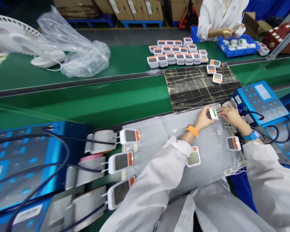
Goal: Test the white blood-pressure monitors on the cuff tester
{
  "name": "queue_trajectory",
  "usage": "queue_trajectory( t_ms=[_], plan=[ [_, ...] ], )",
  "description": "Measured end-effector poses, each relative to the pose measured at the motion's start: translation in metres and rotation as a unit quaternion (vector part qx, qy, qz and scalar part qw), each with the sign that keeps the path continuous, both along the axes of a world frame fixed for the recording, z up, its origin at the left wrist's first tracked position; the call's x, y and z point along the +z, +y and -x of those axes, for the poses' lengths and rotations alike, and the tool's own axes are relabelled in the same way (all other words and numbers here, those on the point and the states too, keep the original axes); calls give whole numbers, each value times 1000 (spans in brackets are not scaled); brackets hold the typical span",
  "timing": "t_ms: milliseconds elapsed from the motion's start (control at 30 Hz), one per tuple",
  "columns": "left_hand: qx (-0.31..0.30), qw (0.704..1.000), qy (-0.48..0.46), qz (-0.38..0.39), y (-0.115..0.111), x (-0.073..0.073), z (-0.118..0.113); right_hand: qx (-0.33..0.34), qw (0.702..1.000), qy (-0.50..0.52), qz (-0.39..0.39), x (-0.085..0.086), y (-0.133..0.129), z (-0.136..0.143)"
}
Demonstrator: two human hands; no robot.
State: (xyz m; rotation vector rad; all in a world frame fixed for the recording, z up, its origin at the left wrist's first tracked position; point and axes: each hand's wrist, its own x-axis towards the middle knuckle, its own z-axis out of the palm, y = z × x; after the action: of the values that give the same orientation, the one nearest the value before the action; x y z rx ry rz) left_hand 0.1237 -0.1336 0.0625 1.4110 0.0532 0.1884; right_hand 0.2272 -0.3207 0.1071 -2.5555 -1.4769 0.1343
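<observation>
Device: at the far right of the grey sheet, tilted; fingers cover part of its edge.
Left hand: curled, thumb and fingers closed on the device.
Right hand: half bent, fingertips close by the device's right side near thin prongs; whether it grips one, I cannot tell.
Near device: on the sheet, screen up, left edge partly behind the left sleeve.
Right device: just beside the right sleeve, which hides what lies right of it.
Left devices: three in a row, on prongs from grey holders.
Left tester: cut off by the left edge, its markings blurred.
Far counter: bears stacks, lower layers mostly hidden.
Co-worker: cut off above; the small yellow item is too small to identify.
Fan: cut off at left.
</observation>
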Motion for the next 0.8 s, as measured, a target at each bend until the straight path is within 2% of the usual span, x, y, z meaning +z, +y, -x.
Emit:
queue_trajectory(
  t_ms=[267,467,667,800],
  plan=[
    [4,999,-31,-8,-3,-2,-2,-13,999,-29,42,3,8,6],
    [7,999,-26,-22,-4,-4,-5,-11,999,-21,28,8,8,9],
    [45,992,-18,-113,-12,-2,-3,-1,996,-74,52,9,9,19],
    [48,967,-25,-247,-24,14,-1,-13,994,-106,31,2,4,19]
  ],
)
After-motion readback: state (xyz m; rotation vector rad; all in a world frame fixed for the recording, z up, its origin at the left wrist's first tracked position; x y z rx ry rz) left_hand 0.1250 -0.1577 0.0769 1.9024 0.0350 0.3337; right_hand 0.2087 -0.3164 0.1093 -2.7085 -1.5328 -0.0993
